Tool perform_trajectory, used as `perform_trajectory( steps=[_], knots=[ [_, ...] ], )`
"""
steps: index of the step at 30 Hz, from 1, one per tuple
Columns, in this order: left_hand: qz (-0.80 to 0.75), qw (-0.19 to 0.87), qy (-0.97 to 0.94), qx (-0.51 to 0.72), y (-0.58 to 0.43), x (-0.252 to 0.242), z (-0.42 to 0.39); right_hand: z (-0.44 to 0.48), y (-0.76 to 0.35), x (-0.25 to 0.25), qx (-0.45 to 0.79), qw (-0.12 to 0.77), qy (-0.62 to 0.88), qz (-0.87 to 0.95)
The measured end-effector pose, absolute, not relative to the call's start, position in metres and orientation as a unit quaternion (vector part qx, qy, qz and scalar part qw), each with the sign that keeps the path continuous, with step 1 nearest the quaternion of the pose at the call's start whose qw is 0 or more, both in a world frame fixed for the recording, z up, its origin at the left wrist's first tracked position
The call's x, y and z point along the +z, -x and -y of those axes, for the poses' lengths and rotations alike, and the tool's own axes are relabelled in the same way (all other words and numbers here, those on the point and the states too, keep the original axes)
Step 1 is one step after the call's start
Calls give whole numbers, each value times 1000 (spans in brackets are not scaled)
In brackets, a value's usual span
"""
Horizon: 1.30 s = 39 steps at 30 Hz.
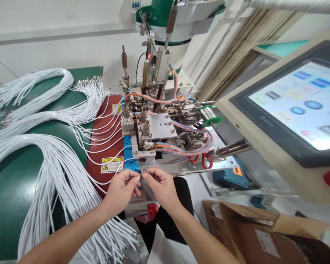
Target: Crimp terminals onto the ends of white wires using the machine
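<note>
My left hand (pixel 121 187) is closed in a pinch on the end part of a white cable (pixel 99 182), which runs in from the left. My right hand (pixel 160 184) pinches right beside it, thumb and forefinger together; the tiny piece at its fingertips is too small to make out. Both hands meet just in front of a row of blue clamps (pixel 128 153) on the bench machine (pixel 156 126). Several other white cables lead into these clamps across a red-brown plate (pixel 96 161) with a yellow-and-white warning label (pixel 112 165).
Bundles of white cables (pixel 55 161) lie on the green table (pixel 5 205), some hanging over its front edge. A touch screen (pixel 299 99) leans in from the right. A wire spool (pixel 208 114) sits on the machine. An open cardboard box (pixel 253 227) stands lower right.
</note>
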<state>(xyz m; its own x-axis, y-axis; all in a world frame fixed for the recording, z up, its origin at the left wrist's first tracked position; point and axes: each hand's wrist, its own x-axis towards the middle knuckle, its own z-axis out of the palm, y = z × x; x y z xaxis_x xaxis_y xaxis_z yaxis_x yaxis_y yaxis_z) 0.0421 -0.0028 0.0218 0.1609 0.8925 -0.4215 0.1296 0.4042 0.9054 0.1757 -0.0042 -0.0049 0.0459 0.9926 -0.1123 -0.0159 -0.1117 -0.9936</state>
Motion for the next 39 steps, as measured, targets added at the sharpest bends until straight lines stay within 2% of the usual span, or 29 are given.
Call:
perform_trajectory(
  steps=[13,22,27,33,39],
  knots=[
    [-556,629,-447,309,-41,19,4,4,-176,-3,573,475,520,420],
    [-552,633,-451,301,-39,20,3,3,-176,0,564,469,523,434],
    [-557,632,-448,299,-39,21,3,4,-178,-2,529,468,523,478],
    [-558,632,-447,298,-40,21,3,7,-182,-1,397,482,502,598],
    [-554,638,-445,296,-40,20,3,8,-182,0,381,473,518,602]
  ],
)
